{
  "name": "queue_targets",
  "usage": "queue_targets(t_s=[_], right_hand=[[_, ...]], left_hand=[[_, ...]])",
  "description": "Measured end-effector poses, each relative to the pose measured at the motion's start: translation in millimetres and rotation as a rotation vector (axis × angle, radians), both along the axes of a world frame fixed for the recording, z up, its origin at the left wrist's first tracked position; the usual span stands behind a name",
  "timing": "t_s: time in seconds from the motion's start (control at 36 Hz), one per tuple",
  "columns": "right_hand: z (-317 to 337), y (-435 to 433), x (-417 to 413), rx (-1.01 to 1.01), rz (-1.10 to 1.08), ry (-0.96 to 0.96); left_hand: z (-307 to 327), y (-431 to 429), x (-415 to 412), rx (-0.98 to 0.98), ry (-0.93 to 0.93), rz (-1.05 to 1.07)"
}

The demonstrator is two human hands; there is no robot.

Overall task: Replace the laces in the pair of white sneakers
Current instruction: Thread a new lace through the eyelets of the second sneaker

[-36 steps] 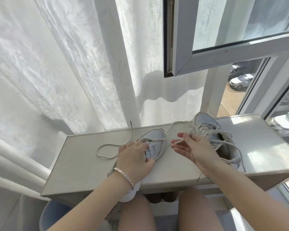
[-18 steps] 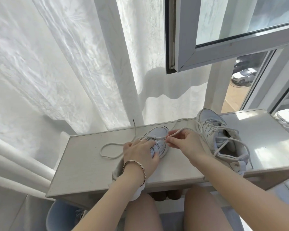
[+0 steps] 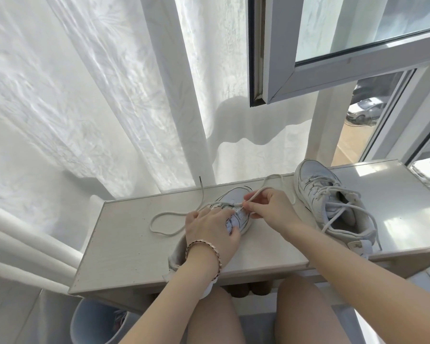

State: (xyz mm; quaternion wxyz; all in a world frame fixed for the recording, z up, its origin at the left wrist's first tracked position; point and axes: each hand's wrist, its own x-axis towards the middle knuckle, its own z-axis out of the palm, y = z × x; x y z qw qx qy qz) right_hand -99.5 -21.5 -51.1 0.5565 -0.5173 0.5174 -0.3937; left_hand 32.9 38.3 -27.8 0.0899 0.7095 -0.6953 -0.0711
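right hand (image 3: 271,207) has closed in since 1 s ago: then it was spread w/ the lace across its fingers, now thumb + forefinger pinch the white lace (image 3: 159,219) right at the toe-end eyelets of the near sneaker (image 3: 235,194). left hand (image 3: 212,232) has barely shifted; it lies on top of that sneaker's midfoot, fingers together and draped over the upper, pressing it down, rose-gold bracelet (image 3: 204,247) on the wrist. near sneaker sits mid-shelf, toe to 12 o'clock, heel hanging past the front edge of the pale shelf (image 3: 124,244). from the pinch one lace run arcs up toward 1 o'clock; the other end goes out at 9 o'clock of the sneaker, lies in a loose loop on the shelf and ends w/ its dark tip at 11 o'clock. second sneaker (image 3: 333,204) stands at 3 o'clock, apart from the first, loosely laced, toe also to 12. sheer white curtain (image 3: 85,95) behind; open window sash (image 3: 283,70) at 1 o'clock; parked car (image 3: 365,111) outside; blue bucket (image 3: 90,324) under the shelf at 7 o'clock
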Motion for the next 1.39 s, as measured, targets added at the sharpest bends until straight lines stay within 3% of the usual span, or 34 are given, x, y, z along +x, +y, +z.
queue_targets(t_s=[0.19,0.36,0.5,1.14,1.31,1.39], right_hand=[[1,-1,4,0.040,-0.005,-0.008],[7,-4,3,0.235,0.008,-0.108],[12,-8,1,0.295,0.039,-0.069],[-10,12,5,-0.286,-0.052,0.232],[-13,13,7,-0.360,-0.007,0.238],[-14,14,2,-0.290,-0.006,0.159]], left_hand=[[-1,0,0,-0.008,-0.007,0.002],[-2,0,-1,-0.011,-0.002,0.011],[-2,0,-2,-0.012,-0.001,0.015],[-3,0,-2,-0.001,-0.008,0.015],[-3,-1,-3,0.001,-0.006,0.015],[-4,-1,-2,-0.008,-0.002,0.016]])
